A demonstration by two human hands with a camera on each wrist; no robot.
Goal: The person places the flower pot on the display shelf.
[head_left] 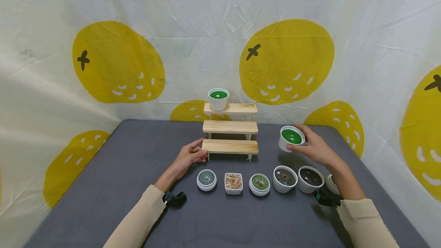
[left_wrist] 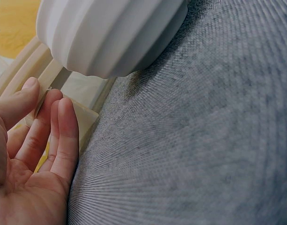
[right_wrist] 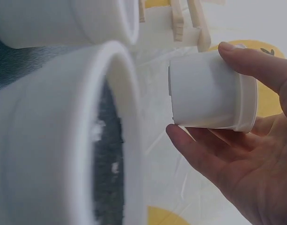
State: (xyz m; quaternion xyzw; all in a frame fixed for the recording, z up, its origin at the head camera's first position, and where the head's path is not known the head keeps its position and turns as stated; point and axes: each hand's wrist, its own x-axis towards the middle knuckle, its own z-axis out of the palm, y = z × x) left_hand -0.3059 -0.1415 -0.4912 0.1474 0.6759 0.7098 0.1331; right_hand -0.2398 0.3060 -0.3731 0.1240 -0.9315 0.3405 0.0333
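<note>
My right hand (head_left: 315, 146) holds a white cup (right_wrist: 206, 91) with a glossy green surface inside, raised above the table right of the stand. Thumb and fingers grip it from opposite sides. A three-step wooden stand (head_left: 230, 146) is in the middle of the head view. At the left end of its lowest step, my left hand (head_left: 186, 159) pinches the edge between thumb and fingers; the exact contact is partly hidden in the left wrist view. A matching green-filled white cup (head_left: 218, 104) sits on the left of the top step.
Along the front stand a blue-green-filled round pot (head_left: 206, 181), a square dish of mixed bits (head_left: 233, 184), a green-filled pot (head_left: 259, 185) and two dark-filled cups (head_left: 285, 180). Another white pot (head_left: 332, 185) is partly behind my right forearm. A fruit-patterned cloth (head_left: 203, 49) hangs behind the grey table.
</note>
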